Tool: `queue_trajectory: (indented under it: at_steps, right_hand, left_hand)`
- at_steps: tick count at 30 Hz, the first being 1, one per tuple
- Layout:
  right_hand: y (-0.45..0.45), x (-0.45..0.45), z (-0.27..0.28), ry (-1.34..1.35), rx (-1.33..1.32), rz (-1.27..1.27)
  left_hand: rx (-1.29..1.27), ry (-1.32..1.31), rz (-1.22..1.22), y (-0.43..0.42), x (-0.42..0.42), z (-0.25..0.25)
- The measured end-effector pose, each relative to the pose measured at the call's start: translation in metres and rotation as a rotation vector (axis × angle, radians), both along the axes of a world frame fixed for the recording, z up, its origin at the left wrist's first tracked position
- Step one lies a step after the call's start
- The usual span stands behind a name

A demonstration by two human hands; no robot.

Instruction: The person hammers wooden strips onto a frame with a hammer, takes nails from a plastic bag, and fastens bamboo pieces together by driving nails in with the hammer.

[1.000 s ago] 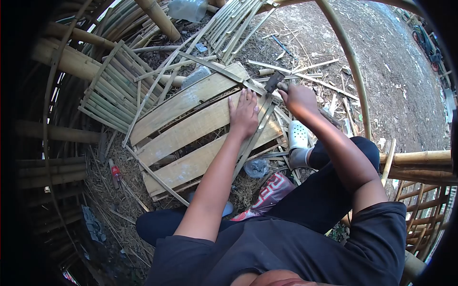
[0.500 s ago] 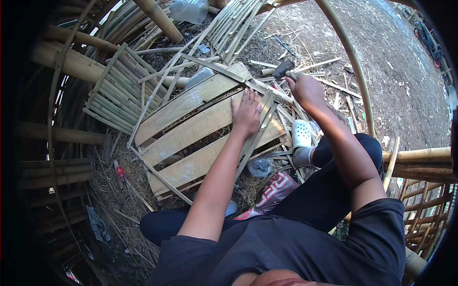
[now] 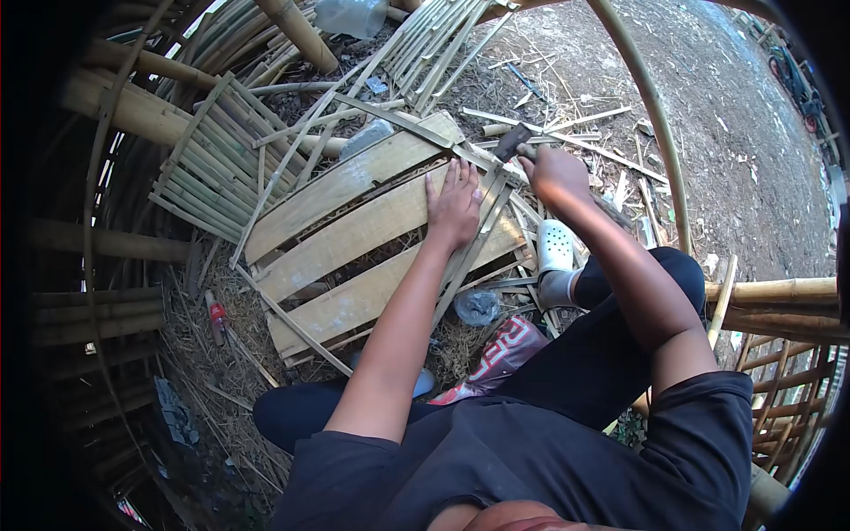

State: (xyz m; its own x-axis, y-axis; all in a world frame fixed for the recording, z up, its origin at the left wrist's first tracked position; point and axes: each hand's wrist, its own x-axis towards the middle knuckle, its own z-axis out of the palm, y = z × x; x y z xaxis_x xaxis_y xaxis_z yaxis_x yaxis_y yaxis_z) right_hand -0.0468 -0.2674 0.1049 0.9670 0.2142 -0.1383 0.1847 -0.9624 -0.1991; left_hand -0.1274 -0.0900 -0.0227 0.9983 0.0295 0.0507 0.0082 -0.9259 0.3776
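Note:
My left hand lies with fingers stretched over the middle board of a wooden slatted panel, its fingertips near the crossing bamboo strips. My right hand is closed around the handle of a hammer. The hammer head is by the panel's upper right corner, close to where thin bamboo strips meet; whether it touches them I cannot tell. Another long strip runs along the panel's top edge. A nail, if there is one, is too small to make out.
A bamboo slat frame leans at the left, and a grey block sits behind the panel. A red-labelled bottle, a clear plastic bag and a printed sack lie nearby. A curved bamboo pole rises at the right.
The hammer and my right hand have moved left and slightly down, toward the panel's corner. My left hand stays on the boards. The whole view has shifted slightly.

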Motion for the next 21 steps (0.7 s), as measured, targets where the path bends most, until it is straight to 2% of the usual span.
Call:
queue_trajectory:
  at_steps: [2, 4, 7, 11, 14, 16, 18, 21]
  right_hand:
    - [0.004, -0.001, -0.006, -0.020, 0.017, 0.026]
    - [-0.001, 0.009, 0.017, 0.044, 0.007, 0.016]
    - [-0.010, 0.022, 0.022, -0.073, 0.009, -0.056]
    - [0.008, -0.005, 0.001, 0.087, -0.050, 0.036]
    - [0.005, 0.007, 0.024, 0.111, -0.029, -0.029]
    - [-0.012, 0.021, 0.015, -0.069, 0.060, -0.028]
    - [-0.019, 0.030, 0.013, -0.144, 0.018, -0.052]
    - [0.002, -0.001, -0.004, 0.018, 0.024, 0.010]
  left_hand:
    - [-0.003, -0.001, 0.003, 0.001, 0.002, 0.001]
    - [-0.002, 0.011, 0.000, 0.000, 0.000, 0.002]
    - [0.003, 0.034, 0.003, -0.001, 0.000, 0.005]
    - [-0.017, 0.012, 0.005, -0.001, 0.001, 0.000]
    - [-0.032, 0.001, -0.006, 0.002, -0.001, -0.001]
    - [-0.037, 0.004, 0.000, 0.001, -0.001, 0.002]
    - [-0.039, 0.004, 0.003, 0.001, -0.001, 0.003]
    - [-0.043, 0.006, -0.002, 0.003, -0.001, 0.001]
